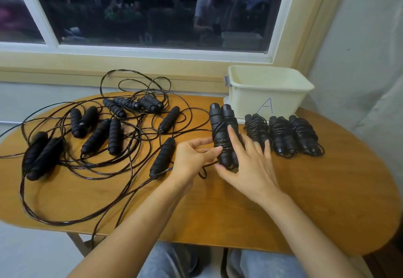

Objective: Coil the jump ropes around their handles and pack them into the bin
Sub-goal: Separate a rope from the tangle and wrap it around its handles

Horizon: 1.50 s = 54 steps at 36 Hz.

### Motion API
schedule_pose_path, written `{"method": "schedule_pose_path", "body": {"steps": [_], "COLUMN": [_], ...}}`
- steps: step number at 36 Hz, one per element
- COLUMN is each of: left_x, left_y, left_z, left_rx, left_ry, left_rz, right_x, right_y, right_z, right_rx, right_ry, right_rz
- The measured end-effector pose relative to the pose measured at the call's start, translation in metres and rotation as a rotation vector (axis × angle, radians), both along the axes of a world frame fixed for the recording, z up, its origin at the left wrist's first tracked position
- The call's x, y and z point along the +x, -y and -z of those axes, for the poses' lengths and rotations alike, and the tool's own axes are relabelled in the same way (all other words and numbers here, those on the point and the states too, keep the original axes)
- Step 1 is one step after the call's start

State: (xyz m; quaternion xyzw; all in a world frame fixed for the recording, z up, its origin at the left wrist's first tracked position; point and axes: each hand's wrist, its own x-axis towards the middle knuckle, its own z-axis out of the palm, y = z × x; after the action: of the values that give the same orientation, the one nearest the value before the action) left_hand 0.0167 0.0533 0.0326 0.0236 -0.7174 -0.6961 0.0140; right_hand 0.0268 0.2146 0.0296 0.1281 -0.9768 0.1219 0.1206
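At frame centre our left hand [194,155] pinches the rope [203,172] against the paired handles [222,129]. Our right hand [246,164], fingers spread straight, braces them, probably so the coil cannot loosen. The bin [270,94] sits upper right on the counter [327,190].

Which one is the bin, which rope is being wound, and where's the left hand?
bin [290,101]: head view, right part of front wall.
half-wound rope bundle [216,121]: head view, upper left handle.
left hand [189,158]: head view, back of the hand.
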Motion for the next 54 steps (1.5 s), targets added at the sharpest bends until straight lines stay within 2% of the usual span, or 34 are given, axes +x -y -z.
{"method": "schedule_pose_path", "body": {"steps": [5,12,17,21,27,29,32,33,38,40,46,51,52,54], "left_x": [0.005,0.008,0.009,0.009,0.009,0.008,-0.002,-0.005,-0.019,-0.022,-0.036,-0.046,-0.045,-0.035], "left_y": [-0.005,-0.004,0.008,0.021,0.035,0.043,0.064,0.071,0.107,0.127,0.175,0.151,0.139,0.108], "left_z": [-0.003,-0.007,0.009,0.030,0.042,0.035,0.022,0.017,-0.014,-0.019,-0.015,-0.007,-0.005,-0.006], "left_rx": [-0.023,-0.200,-0.378,-0.685,-0.753,-0.918,-1.249,-1.338,-1.562,-1.606,-1.712,-1.883,-1.845,-1.598], "left_ry": [-0.031,-0.145,-0.173,-0.169,-0.209,-0.351,-0.806,-0.885,-1.013,-1.010,-0.778,-0.204,-0.159,-0.196], "left_rz": [0.015,0.171,0.333,0.369,0.379,0.296,0.174,0.184,0.241,0.193,0.149,0.134,0.136,0.147], "right_x": [0.002,-0.002,-0.005,-0.010,-0.016,-0.017,-0.016,-0.015,-0.011,-0.013,-0.015,-0.016,-0.017,-0.018], "right_y": [0.008,0.000,-0.011,-0.022,-0.037,-0.042,-0.047,-0.048,-0.043,-0.049,-0.055,-0.030,-0.026,-0.020], "right_z": [0.007,0.013,0.008,0.007,0.003,0.002,0.005,0.005,0.009,0.011,0.018,0.017,0.018,0.019], "right_rx": [0.008,0.030,0.009,-0.038,-0.067,-0.033,0.074,0.111,0.175,0.178,0.228,0.219,0.217,0.219], "right_ry": [-0.078,-0.206,-0.086,-0.031,-0.016,-0.010,-0.008,-0.012,-0.061,-0.052,-0.074,0.009,0.016,0.022], "right_rz": [0.074,0.059,0.104,0.154,0.186,0.185,0.162,0.150,0.124,0.166,0.184,0.179,0.178,0.171]}}
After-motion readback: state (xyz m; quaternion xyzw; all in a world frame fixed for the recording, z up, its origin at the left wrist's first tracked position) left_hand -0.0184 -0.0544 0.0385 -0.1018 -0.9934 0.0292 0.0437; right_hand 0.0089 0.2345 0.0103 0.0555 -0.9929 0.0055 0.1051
